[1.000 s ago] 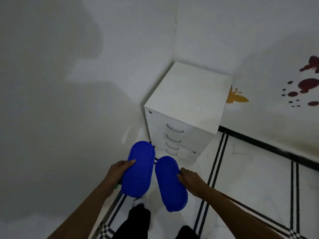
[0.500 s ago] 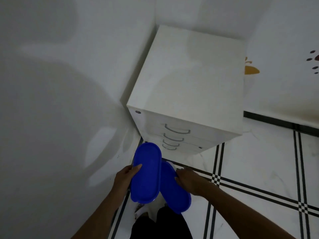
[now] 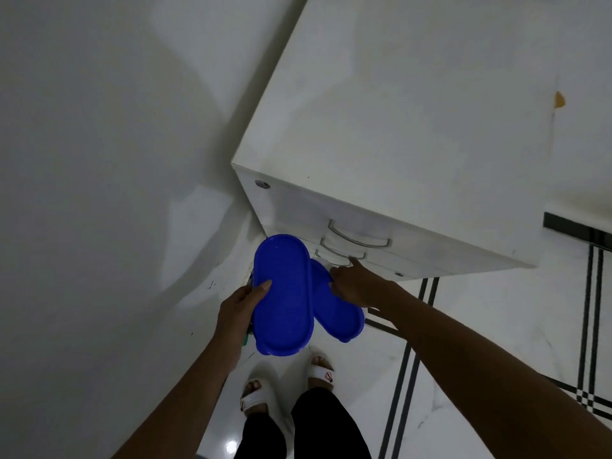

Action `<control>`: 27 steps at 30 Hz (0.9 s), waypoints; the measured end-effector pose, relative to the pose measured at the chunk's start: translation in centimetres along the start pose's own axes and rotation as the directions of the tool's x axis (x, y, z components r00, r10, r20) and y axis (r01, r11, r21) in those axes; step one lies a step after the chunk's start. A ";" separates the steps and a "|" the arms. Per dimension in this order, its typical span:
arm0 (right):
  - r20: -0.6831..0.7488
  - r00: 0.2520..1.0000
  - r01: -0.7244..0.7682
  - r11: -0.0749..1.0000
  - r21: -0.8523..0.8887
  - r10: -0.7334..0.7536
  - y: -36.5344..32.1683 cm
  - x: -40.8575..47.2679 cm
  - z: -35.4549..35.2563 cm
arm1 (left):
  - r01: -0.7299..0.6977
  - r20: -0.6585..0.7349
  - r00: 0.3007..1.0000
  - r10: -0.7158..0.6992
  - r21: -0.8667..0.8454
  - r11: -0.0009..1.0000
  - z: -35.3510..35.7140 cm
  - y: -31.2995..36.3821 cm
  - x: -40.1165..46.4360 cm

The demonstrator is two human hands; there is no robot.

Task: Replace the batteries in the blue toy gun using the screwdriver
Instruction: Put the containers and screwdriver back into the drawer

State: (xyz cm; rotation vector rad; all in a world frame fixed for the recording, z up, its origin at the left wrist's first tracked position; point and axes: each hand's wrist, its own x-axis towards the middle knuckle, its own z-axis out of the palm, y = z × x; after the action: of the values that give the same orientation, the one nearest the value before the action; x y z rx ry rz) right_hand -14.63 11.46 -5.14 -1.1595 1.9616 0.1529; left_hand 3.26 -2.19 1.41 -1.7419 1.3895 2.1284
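Left hand (image 3: 243, 304) clamped on a blue oval plastic lid (image 3: 283, 294), thumb on top. Right hand (image 3: 352, 284) gripping a second blue oval lid (image 3: 341, 314), tucked partly under the first, probably to free a forefinger reaching the third drawer handle (image 3: 341, 255) of the white drawer cabinet (image 3: 414, 120). Likely fetching supplies. Blue toy gun and screwdriver nowhere visible. White sandals (image 3: 319, 372) just below.

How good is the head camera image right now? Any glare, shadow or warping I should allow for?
Head view: dim, flat light; large soft shadows fall on the left wall; a small bright glare spot shows on the glossy floor near the feet; wide-angle warping makes the white drawer cabinet lean and splay; the two blue oval lids are saturated with little surface detail; hands and drawer handles look reasonably sharp.
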 end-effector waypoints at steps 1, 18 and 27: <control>0.015 1.000 -0.016 1.000 0.011 0.016 0.1 0.3 0.0 | 0.000 -0.002 1.000 0.000 -0.004 1.000 0.0 0.0 0.2; 0.032 0.996 -0.085 0.977 0.195 0.080 -0.5 1.1 2.4 | -0.085 -0.033 0.996 0.084 -0.006 0.996 -1.2 0.1 -0.5; 0.149 0.986 -0.116 0.945 0.307 0.073 -4.9 -2.8 5.0 | -0.072 -0.010 0.997 0.072 0.024 0.997 -5.5 -1.1 -3.0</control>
State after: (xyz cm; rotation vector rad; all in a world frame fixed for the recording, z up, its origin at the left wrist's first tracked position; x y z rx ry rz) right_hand -7.27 12.95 -4.99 -0.8257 1.8406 -0.0318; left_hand 9.05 -3.72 3.42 -1.7233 1.4957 2.1321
